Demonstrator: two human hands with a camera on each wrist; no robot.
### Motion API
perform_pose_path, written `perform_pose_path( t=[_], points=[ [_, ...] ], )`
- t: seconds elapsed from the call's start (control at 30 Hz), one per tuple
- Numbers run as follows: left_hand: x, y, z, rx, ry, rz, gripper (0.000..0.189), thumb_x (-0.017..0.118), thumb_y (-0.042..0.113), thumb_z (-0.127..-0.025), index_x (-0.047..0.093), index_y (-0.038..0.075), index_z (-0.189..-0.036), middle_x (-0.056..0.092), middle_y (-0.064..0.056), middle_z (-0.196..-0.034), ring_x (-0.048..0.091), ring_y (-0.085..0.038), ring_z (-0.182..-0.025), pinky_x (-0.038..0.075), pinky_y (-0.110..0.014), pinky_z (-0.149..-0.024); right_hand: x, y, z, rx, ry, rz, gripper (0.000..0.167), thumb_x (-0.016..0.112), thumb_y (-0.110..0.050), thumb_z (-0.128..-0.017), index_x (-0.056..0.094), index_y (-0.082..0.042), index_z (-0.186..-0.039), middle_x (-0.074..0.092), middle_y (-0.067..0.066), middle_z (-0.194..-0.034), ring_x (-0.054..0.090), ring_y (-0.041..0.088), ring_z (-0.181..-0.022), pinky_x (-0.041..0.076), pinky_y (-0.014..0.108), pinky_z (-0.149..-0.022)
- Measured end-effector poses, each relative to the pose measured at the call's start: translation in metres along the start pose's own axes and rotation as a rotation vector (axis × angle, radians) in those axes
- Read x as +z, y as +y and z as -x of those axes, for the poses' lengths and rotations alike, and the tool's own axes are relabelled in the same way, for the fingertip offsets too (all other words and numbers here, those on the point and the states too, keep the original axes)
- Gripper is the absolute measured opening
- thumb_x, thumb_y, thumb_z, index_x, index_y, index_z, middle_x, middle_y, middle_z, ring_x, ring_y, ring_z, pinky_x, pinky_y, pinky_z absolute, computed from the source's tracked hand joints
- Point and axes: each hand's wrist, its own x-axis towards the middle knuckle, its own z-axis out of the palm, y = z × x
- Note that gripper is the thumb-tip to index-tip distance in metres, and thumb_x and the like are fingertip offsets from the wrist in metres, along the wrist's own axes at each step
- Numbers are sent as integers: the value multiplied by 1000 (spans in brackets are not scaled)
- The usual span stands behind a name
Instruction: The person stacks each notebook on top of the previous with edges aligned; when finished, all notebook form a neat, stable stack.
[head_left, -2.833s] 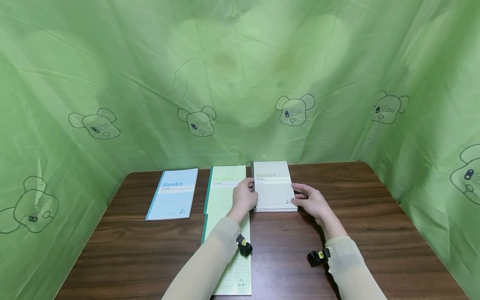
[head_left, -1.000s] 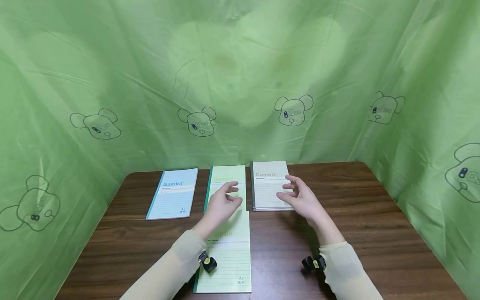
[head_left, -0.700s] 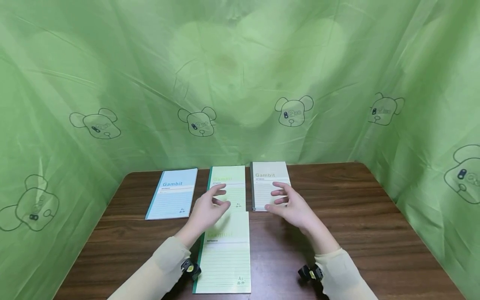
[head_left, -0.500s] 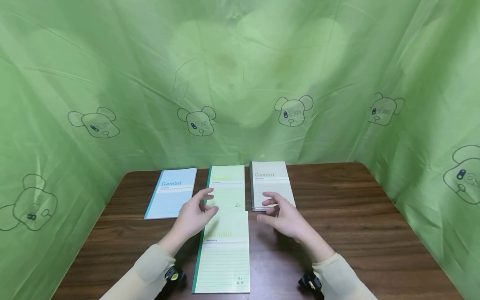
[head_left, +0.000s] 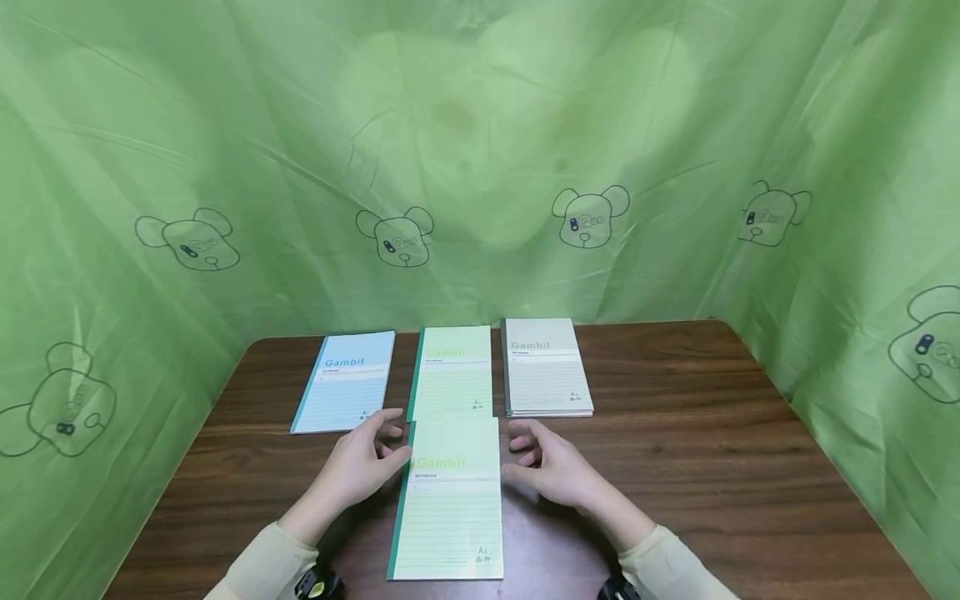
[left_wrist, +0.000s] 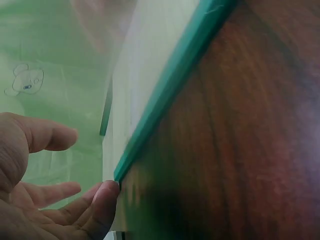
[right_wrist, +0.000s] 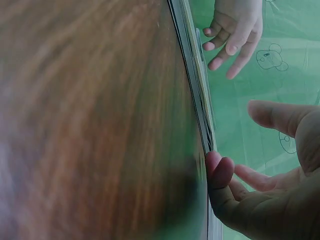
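A pale green notebook (head_left: 453,521) with a teal spine lies nearest the person, between the two hands. My left hand (head_left: 360,462) is at its upper left, fingers loosely bent and thumb tip by the spine; in the left wrist view, fingertips (left_wrist: 107,192) come right to the spine's corner. Opposite, my right hand (head_left: 551,467) is at the upper right edge with its fingers relaxed. Seen from the right wrist, its fingertips (right_wrist: 220,170) are right at the notebook's side edge (right_wrist: 197,100). Neither hand grips anything.
Behind it lies another green notebook (head_left: 453,383). A blue notebook (head_left: 347,387) is at the back left, and a neat stack of grey notebooks (head_left: 547,375) at the back right. All are on a dark wooden table (head_left: 690,467), with a green curtain (head_left: 480,167) around it.
Both hands have left the grey stack and come back toward the person. The left hand moved left and down, the right hand left and down, to either side of the near green notebook.
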Motion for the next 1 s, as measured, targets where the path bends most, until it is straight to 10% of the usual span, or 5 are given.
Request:
perform_pose_path(
  t=[0.53, 1.0],
  points=[
    [11, -2, 12, -21, -22, -23, 51, 82, 14, -93, 67, 5, -141, 68, 1, -97, 60, -12, -78, 52, -31, -71, 8, -5, 3, 26, -80, -43, 73, 88, -23, -93, 55, -1, -154, 71, 11, -128, 69, 18, -101, 57, 36, -86],
    [23, 6, 21, -100, 25, 174, 50, 81, -3, -86, 70, 5, -134, 67, -10, -112, 64, -19, -90, 56, -32, -76, 6, -13, 4, 63, -128, -203, 86, 86, -5, -90, 41, 1, -164, 65, 22, -132, 71, 28, -109, 62, 40, -85]
  ],
)
